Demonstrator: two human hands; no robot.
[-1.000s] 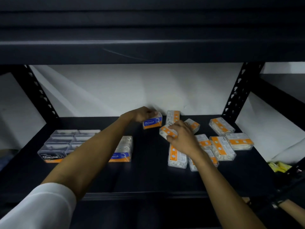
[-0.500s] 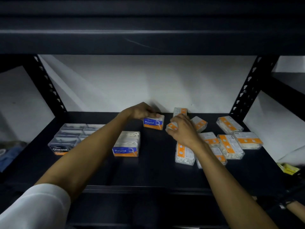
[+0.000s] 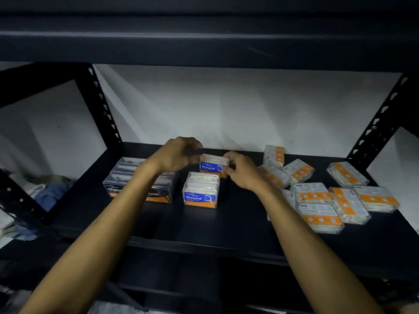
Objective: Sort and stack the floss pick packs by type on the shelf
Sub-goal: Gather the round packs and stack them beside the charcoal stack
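Observation:
A clear pack with a blue "Round" label (image 3: 212, 166) is held at the back middle of the dark shelf (image 3: 226, 227). My left hand (image 3: 179, 155) grips its left end and my right hand (image 3: 242, 171) pinches its right end. Just in front of it stands a second "Round" pack (image 3: 200, 190). To the left sit several dark "Charcoal" packs (image 3: 136, 180) in neat rows, partly hidden by my left forearm. Several orange-striped white packs (image 3: 317, 196) lie scattered on the right.
Perforated black uprights stand at the back left (image 3: 102, 105) and back right (image 3: 376, 123). The upper shelf (image 3: 204, 41) hangs low overhead. A white wall closes the back. Cloth items (image 3: 47, 191) lie outside the rack at the left.
My left hand has carried the "Round" pack leftward, behind the other "Round" pack. My right hand has left the orange packs and taken the pack's right end. The camera has shifted left.

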